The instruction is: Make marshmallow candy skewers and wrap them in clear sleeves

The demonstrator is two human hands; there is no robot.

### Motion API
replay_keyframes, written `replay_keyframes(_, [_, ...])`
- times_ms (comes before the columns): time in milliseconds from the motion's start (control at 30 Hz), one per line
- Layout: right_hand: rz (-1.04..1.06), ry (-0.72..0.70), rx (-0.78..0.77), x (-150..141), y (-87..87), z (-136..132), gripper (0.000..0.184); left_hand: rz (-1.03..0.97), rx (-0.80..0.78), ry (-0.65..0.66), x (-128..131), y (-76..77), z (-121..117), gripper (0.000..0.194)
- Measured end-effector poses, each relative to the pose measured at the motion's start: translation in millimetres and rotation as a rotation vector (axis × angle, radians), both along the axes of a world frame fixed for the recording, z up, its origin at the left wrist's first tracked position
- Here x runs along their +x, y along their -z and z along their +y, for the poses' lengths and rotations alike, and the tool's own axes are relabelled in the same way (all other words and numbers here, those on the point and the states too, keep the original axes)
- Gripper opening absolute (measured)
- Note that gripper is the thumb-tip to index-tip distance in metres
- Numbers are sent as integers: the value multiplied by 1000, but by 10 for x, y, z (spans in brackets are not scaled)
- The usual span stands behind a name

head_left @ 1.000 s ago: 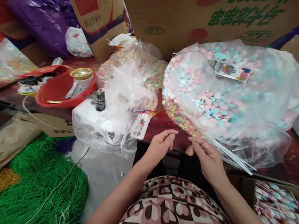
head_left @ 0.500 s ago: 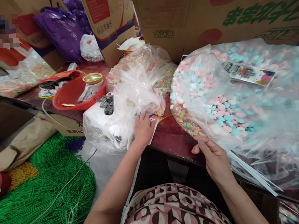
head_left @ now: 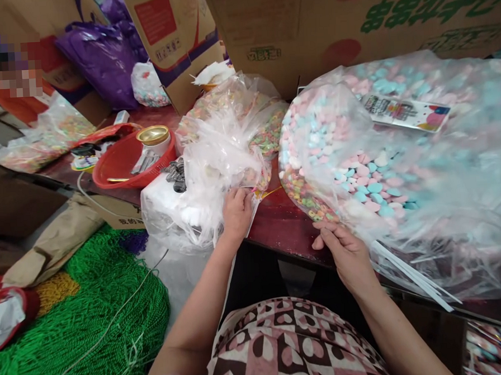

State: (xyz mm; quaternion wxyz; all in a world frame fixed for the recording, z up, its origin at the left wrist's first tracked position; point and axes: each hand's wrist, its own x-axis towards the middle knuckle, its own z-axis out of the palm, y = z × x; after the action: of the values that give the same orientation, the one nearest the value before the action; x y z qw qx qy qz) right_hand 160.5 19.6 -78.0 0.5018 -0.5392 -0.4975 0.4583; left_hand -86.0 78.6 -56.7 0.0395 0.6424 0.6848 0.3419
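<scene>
My left hand [head_left: 236, 213] rests at the edge of a crumpled clear plastic bag [head_left: 225, 149], fingers curled down and pressed together. Just beside its fingertips are a small colourful printed piece [head_left: 257, 195] and a thin yellow strand [head_left: 272, 192]; the fingers hide what they grip. My right hand [head_left: 344, 250] is closed, thumb against the fingers, over the table's front edge. Whatever it pinches is too small or hidden to make out. Near those fingers sit ring-shaped coloured candies [head_left: 307, 198] and a large clear bag of pink, blue and white candies [head_left: 371, 181].
A printed card [head_left: 406, 112] lies on the large bag, and white strips [head_left: 412, 274] stick out below it. To the left stands a red basket [head_left: 127, 160] with a gold-lidded tin [head_left: 152, 135]. Green cords [head_left: 114, 306] are heaped lower left; cardboard boxes [head_left: 262, 24] stand behind.
The view has shifted slightly, so most things sit a little differently in frame. My left fingers look more tightly curled; the right hand keeps its pinch near the bag.
</scene>
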Motion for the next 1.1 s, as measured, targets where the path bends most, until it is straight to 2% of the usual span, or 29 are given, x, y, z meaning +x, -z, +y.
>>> replay_keyframes(133, [93, -88, -76, -39, -100, 12, 32, -165, 108, 281, 284, -116, -252, 23])
replay_keyframes(233, [194, -195, -144, -106, -210, 40, 38, -127, 37, 482, 527, -127, -409, 23])
replay_keyframes(300, [229, -268, -161, -152, -261, 61, 37, -111, -8, 552, 645, -103, -467, 23])
replay_keyframes(433, [336, -242, -210, -197, -293, 68, 35, -240, -95, 533, 755, -70, -480, 21])
replay_keyframes(567, [317, -165, -166, -150, -314, 57, 30, -488, -398, 468, 752, -122, -464, 49])
replay_keyframes(600, [310, -137, -151, -127, -320, 60, 29, -546, -471, 483, 742, -137, -464, 47])
replay_keyframes(667, [318, -68, -133, -73, -325, 72, 29, -640, -546, 505, 716, -159, -469, 30])
replay_keyframes(700, [326, -35, -129, -46, -324, 78, 29, -679, -552, 491, 703, -166, -472, 25])
replay_keyframes(767, [330, 16, -115, 1, -321, 84, 29, -734, -527, 435, 680, -181, -475, 25])
replay_keyframes(833, [325, 6, -103, 37, -327, 81, 27, -724, -500, 428, 666, -213, -472, 27])
replay_keyframes(967, [257, -115, -57, 80, -366, 65, 22, -514, -495, 536, 663, -309, -464, 26])
replay_keyframes(1033, [183, -99, 1, 85, -374, 57, 21, -455, -500, 563, 666, -336, -468, 27])
replay_keyframes(1100, [116, -50, 46, 82, -365, 45, 31, -436, -504, 573, 667, -331, -475, 29])
